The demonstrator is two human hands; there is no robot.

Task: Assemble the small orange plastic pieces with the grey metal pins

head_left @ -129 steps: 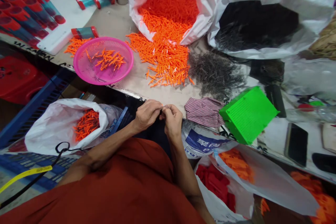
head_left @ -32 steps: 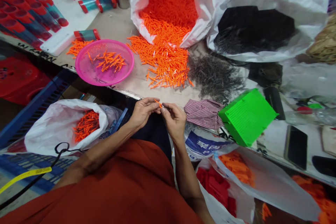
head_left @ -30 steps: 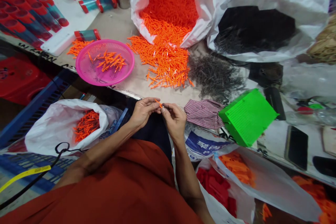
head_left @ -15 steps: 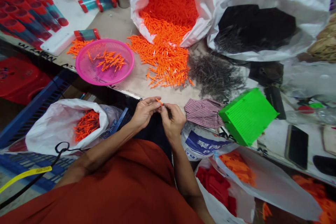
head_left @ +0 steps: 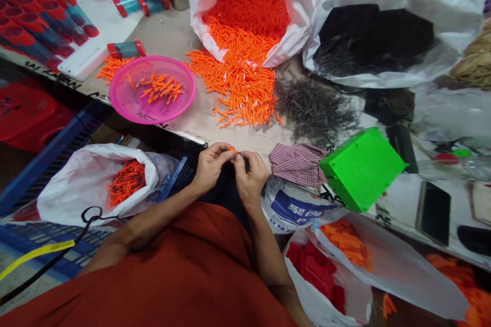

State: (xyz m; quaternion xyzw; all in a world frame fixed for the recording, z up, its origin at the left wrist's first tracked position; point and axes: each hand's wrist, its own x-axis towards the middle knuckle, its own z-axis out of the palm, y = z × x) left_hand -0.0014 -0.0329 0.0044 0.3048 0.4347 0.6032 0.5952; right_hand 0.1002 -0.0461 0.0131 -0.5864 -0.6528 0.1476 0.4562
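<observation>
My left hand (head_left: 210, 164) pinches a small orange plastic piece (head_left: 231, 149) between thumb and fingers, just off the table's front edge. Fingertip to fingertip with it, my right hand (head_left: 251, 173) is closed too; what sits in its pinch is mostly covered by the fingers. Beyond the hands lies a heap of loose orange pieces (head_left: 249, 94), spilling from a white sack (head_left: 303, 20). To its right spreads a pile of thin dark grey pieces (head_left: 316, 110). A pink basket (head_left: 118, 104) at the left holds several orange pieces with dark stems.
Right of my hands lie a checked cloth (head_left: 297, 163) and a green perforated box (head_left: 362, 171). A second sack (head_left: 456, 20) holds black pieces. Below left, an open white bag (head_left: 72, 184) contains orange and dark pieces. Red-capped tubes (head_left: 42, 15) stand at the far left.
My fingertips have closed in around the orange piece, so less of it shows. The left fingers are more bent. Things on the table have stayed put.
</observation>
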